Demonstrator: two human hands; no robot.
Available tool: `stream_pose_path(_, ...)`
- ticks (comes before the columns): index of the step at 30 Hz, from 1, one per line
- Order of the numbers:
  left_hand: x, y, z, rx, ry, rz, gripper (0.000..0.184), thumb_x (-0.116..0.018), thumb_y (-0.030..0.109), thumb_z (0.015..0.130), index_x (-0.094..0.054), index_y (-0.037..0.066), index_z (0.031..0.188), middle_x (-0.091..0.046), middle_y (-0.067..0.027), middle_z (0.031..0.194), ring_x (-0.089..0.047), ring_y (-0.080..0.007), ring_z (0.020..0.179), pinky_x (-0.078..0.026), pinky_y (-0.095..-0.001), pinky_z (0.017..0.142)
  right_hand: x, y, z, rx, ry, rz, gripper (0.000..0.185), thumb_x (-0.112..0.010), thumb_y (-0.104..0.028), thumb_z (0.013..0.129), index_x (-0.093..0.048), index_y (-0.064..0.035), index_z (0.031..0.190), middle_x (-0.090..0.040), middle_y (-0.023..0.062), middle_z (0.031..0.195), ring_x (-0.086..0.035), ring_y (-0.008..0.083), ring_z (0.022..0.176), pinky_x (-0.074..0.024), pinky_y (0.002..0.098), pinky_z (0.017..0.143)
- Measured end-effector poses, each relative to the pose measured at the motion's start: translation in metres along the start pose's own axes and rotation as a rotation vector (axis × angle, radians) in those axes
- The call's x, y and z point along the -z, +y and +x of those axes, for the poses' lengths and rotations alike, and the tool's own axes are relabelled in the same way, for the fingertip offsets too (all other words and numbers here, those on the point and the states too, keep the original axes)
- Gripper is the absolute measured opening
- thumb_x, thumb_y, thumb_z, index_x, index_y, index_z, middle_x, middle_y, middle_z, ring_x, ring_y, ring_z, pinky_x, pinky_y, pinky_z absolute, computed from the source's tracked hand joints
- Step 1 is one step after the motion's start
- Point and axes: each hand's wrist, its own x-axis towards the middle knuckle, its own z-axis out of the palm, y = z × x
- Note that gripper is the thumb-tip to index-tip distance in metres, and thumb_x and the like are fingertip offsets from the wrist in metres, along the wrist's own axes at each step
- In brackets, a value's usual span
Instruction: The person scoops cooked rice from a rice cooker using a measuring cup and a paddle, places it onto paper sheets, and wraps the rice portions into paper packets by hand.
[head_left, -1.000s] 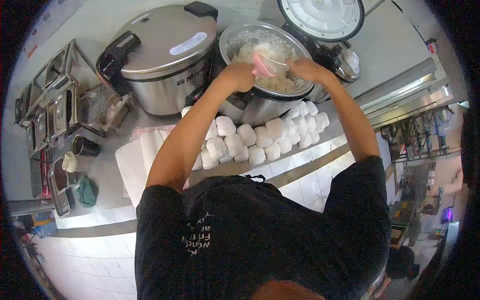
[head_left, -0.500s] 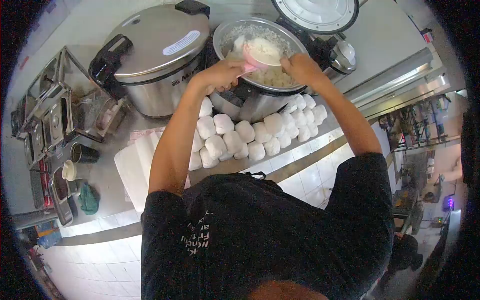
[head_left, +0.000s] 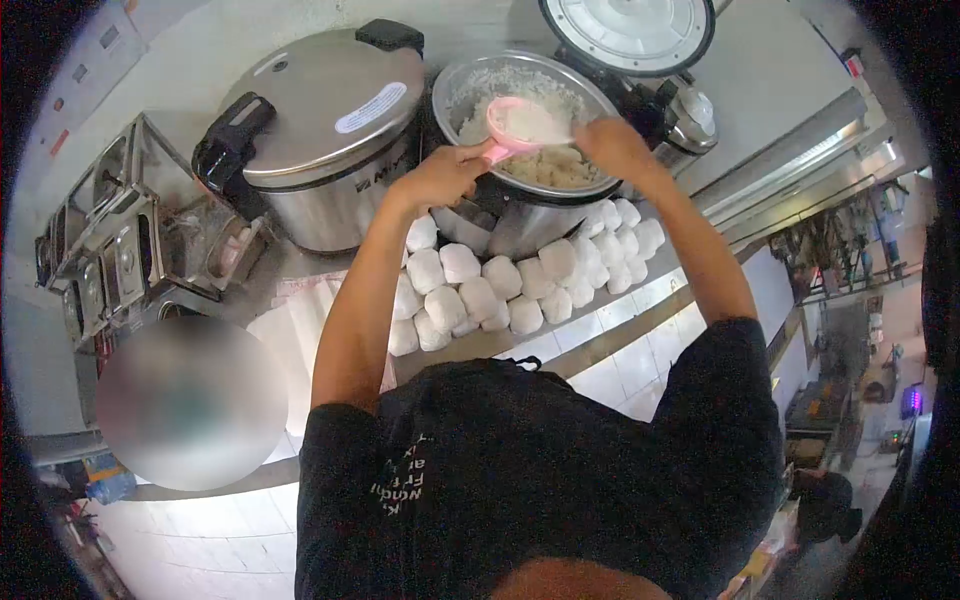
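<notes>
A pink scoop [head_left: 512, 122] with pale rice in it is held over the open rice pot [head_left: 612, 108]. My left hand [head_left: 447, 176] is closed around its handle. At the scoop's right side is my right hand [head_left: 612, 146], closed on a white, paddle-like utensil [head_left: 556, 134]; motion blur hides its exact shape. Cooked rice [head_left: 562, 170] lies in the pot below and clings to the inner wall. Several white rounded bundles [head_left: 476, 298] are stacked on the counter in front of the pot, beneath my forearms.
A large closed steel cooker [head_left: 330, 190] stands left of the pot. The open lid [head_left: 632, 32] tilts up behind it. Steel containers [head_left: 130, 250] line the left, near white sheets [head_left: 290, 335]. A round blur covers the lower left.
The scoop's pink rim has turned more toward me. My right hand has shifted slightly right, and the view has moved, lowering the counter items in the picture.
</notes>
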Motion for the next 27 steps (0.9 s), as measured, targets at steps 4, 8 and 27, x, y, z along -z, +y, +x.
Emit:
stream_pose_path(4,0.005,0.002,0.004,0.077,-0.060,-0.056,0.042,-0.052,0.030,0.098,-0.051,0.022,0.139,-0.048,0.0024,0.070,-0.039,-0.0053,0.054,-0.034,-0.0212,0.045,0.016,-0.019,0.004,-0.088,0.218,-0.068,0.064,-0.044,-0.059,0.090,-0.071,-0.0014,0.077,-0.066,0.0244,0.076,-0.066,0.0417,0.074,-0.0519,0.0505,0.068)
stream_pose_path(8,0.010,0.009,-0.004,0.064,-0.060,-0.041,0.042,-0.054,0.034,0.098,-0.052,0.023,0.138,-0.048,0.0028,0.070,-0.039,-0.0052,0.054,-0.034,-0.0214,0.043,0.038,-0.005,0.025,-0.057,0.303,0.007,0.061,-0.046,-0.059,0.089,-0.072,-0.0039,0.081,-0.067,0.0217,0.075,-0.066,0.0398,0.072,-0.0533,0.0482,0.067)
stream_pose_path(27,-0.062,-0.009,-0.132,-0.302,0.360,-0.617,0.084,-0.046,0.015,0.099,0.021,0.023,0.150,-0.052,-0.0047,0.076,-0.046,-0.0116,0.056,-0.041,-0.0257,0.046,0.005,-0.168,-0.096,-0.015,0.009,1.472,0.044,-0.048,-0.027,0.100,-0.049,0.0001,0.135,-0.068,0.0154,0.110,-0.067,0.0179,0.091,-0.0528,0.0291,0.082)
